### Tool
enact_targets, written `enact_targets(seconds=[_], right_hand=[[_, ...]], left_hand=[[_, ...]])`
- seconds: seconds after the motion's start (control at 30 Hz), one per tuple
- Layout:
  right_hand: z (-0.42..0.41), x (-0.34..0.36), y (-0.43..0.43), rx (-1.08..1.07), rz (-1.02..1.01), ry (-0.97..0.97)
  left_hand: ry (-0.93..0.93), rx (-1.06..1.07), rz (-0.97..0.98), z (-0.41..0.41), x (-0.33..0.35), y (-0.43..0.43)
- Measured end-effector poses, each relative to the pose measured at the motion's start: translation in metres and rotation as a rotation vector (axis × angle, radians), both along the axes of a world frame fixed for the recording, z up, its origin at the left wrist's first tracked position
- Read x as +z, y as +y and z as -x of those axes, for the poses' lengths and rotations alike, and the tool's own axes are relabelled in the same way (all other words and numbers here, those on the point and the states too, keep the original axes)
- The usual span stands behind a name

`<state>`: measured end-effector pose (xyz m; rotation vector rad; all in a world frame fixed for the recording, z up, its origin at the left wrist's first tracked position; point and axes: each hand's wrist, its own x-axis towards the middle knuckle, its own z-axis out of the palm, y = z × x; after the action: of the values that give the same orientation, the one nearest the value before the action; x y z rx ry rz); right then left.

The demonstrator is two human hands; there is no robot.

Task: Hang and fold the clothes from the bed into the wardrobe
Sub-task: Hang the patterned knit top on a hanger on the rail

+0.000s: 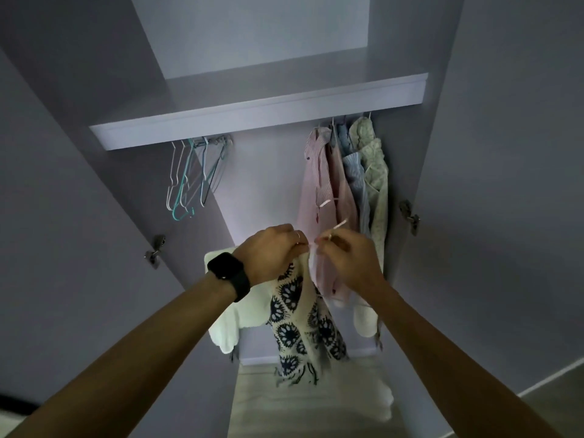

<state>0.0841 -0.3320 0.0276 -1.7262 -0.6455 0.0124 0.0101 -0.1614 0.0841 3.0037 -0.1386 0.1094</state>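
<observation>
The person stands before the open grey-lilac wardrobe with both arms raised. The left hand, with a black smartwatch on the wrist, has its fingers curled tightly around the top edge of a cream crocheted garment with dark blue round motifs. The garment hangs down from this grip, in front of the wardrobe opening. The right hand is just beside the left one and pinches a thin white piece between thumb and fingers; whether it is a hanger hook or a strap I cannot tell. Under the grey shelf board, empty white and teal wire hangers hang on the left. On the right hang a pink striped shirt, a blue striped shirt and a pale floral shirt. A white fluffy cloth lies lower inside.
</observation>
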Motion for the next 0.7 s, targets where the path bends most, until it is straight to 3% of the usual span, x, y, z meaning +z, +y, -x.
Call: enact_targets(seconds=[0.1, 0.17, 0.3, 0.43, 0.57, 0.7], right_hand=[[0.003, -0.011, -0.018, -0.292, -0.047, -0.307], [0.004, -0.022, -0.031, -0.273, -0.076, -0.383], [-0.006, -0.038, -0.022, -0.131, 0.091, -0.179], [-0.015, -0.02, 0.019, 0.032, 0.026, 0.056], [-0.016, 0.006, 0.056, 0.059, 0.058, 0.067], [-0.017, 0.017, 0.077, 0.024, 0.167, -0.128]], left_hand=[[-0.118, 0.112, 0.07, -0.007, 0.001, 0.007], [-0.251, 0.175, 0.165, -0.009, 0.005, 0.012], [-0.477, 0.199, 0.349, -0.012, 0.022, 0.015], [-0.596, 0.202, 0.432, -0.014, 0.044, 0.009], [-0.655, 0.262, 0.512, -0.013, 0.058, 0.011], [-0.657, 0.335, 0.605, -0.003, 0.062, 0.024]])
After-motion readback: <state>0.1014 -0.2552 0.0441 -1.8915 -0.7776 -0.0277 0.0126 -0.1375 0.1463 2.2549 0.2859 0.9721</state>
